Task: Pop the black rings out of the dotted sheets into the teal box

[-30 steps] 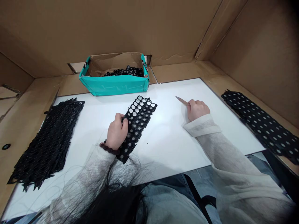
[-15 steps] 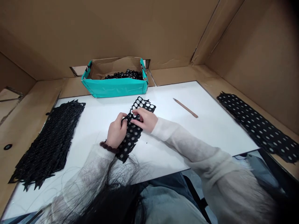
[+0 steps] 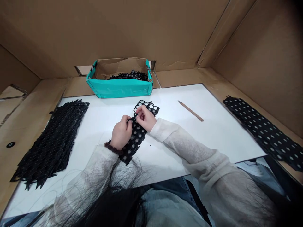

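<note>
A black perforated sheet [image 3: 136, 138] lies slanted on the white board in front of me. Round holes at its far end show white, while those nearer me hold grey discs. My left hand [image 3: 121, 132] is closed on the sheet's left edge, thumb and forefinger pinching it around the middle. My right hand [image 3: 145, 118] is closed too, its fingertips pinching a thin black strip of the sheet close to the left fingertips. The strip looks slightly lifted there. What exactly sits between the right fingertips is partly hidden.
A teal-edged cardboard box [image 3: 120, 89] with small black rings [image 3: 132, 75] stands at the back. Stacked black sheets [image 3: 52, 142] lie left, dotted black sheets [image 3: 262, 129] right. A brown pencil-like stick [image 3: 190, 111] rests on the white board [image 3: 175, 157]. Cardboard walls [image 3: 106, 28] enclose the place.
My right hand has drawn its fingers together into a pinch and raised part of the sheet's edge. My left hand has shifted slightly toward it. The whole view has moved a little.
</note>
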Demonstrator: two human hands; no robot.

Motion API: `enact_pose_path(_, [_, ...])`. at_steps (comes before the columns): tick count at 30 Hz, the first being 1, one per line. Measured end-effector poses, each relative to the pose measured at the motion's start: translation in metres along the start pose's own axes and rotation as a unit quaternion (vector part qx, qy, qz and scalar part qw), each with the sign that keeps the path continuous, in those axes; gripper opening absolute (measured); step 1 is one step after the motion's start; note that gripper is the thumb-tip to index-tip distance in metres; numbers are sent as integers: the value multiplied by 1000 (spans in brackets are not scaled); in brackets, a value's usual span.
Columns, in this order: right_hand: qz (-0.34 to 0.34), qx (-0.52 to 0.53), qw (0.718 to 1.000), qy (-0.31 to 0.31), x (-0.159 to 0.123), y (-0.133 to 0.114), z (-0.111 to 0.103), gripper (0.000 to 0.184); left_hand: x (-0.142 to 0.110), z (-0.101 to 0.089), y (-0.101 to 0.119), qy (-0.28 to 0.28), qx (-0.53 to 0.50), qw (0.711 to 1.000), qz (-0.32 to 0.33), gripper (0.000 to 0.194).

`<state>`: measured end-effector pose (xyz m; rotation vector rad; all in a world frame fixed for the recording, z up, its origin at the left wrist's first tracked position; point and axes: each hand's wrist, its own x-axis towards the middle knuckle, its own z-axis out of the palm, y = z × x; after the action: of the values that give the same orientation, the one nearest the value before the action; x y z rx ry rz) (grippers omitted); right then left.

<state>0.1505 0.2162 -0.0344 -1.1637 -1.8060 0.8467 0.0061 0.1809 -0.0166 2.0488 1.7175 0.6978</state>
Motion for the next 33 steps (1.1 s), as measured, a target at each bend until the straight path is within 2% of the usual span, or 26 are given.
enact_pose_path(5, [17,-4,999,37,4,1,-2,13,1,1,0,0,2,1000,-23,21])
enact_pose_path(12, [54,5,997,50,8,4,-4,11,3,1,1,2,-15,999,-33,19])
enact_pose_path(17, [156,72,982,81,14,16,-11,13,3,-1,1,4,-28,997,-66,18])
enact_pose_path(18, [159,74,981,78,14,18,-13,13,3,-2,1,5,-40,997,-69,17])
enact_pose_path(20, [113,44,991,55,11,19,-16,11,3,-4,1,-3,-68,995,-67,18])
enact_pose_path(22, [17,-23,999,34,6,16,-17,10,4,-6,0,-27,-88,994,-58,21])
enact_pose_path(24, [-80,-91,992,20,1,10,-19,13,5,-9,-1,-58,-96,993,-45,24])
enact_pose_path(26, [-143,-137,980,-8,-5,5,-21,16,6,-11,-3,-77,-89,992,-40,24])
enact_pose_path(29, [-172,-176,968,-48,-10,2,-22,16,7,-12,-6,-72,-55,995,-41,23])
enact_pose_path(33, [-192,-204,959,-40,-12,7,-17,13,6,-10,-8,-47,-46,997,-29,18])
